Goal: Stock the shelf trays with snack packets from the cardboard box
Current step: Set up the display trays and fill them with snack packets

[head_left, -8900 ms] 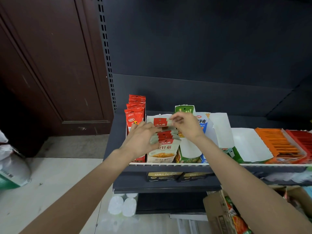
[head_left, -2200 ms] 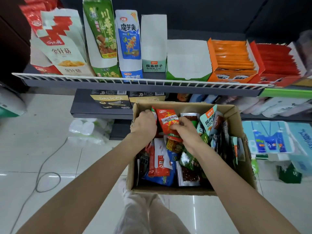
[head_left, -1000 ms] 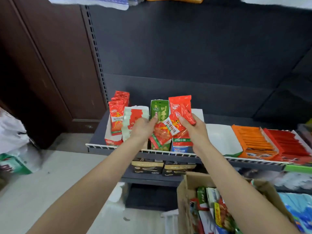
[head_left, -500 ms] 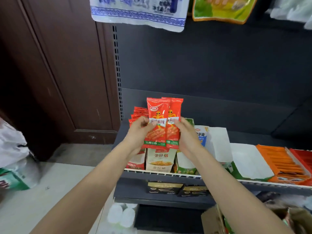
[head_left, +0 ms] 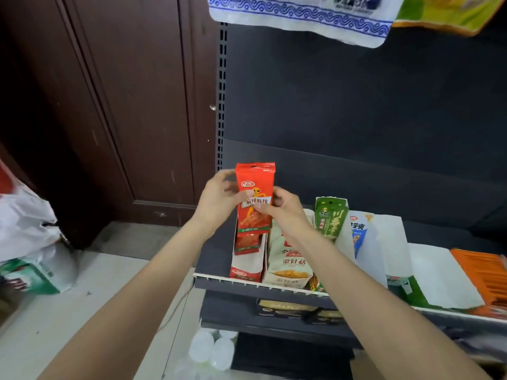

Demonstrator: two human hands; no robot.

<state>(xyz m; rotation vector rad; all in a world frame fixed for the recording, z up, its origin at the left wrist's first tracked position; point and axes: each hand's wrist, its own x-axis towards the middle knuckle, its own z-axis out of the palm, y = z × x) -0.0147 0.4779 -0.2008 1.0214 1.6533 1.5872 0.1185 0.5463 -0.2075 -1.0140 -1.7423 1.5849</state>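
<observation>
Two hands held one upright stack of red snack packets (head_left: 255, 200) between them. Left hand (head_left: 219, 200) gripped the stack's left edge, fingers curled behind, thumb on the front. Right hand (head_left: 284, 209) pinched the right edge, thumb across the printed face. Stack was squared up, edges aligned, top edges showing several packets deep. It hovered just above the leftmost red-and-white tray (head_left: 245, 266) at the shelf's left end; more of the same red packets (head_left: 247, 244) already stood inside that tray.

Just right of it, a cream tray (head_left: 288, 270) with a noodle picture, partly hidden by the right forearm. Next along: a tall green tray (head_left: 330, 218), a white-and-blue tray (head_left: 358, 237), then plain white trays (head_left: 439, 272), and an orange tray (head_left: 485, 272) at the far right. All sat on the dark shelf (head_left: 216, 250) with its white wire front rail.

A corner of the cardboard box (head_left: 365, 366) showed at the bottom edge. White plastic bags (head_left: 24, 223) lay on the floor by the brown door (head_left: 131, 105). Packaged goods (head_left: 299, 15) hung overhead.
</observation>
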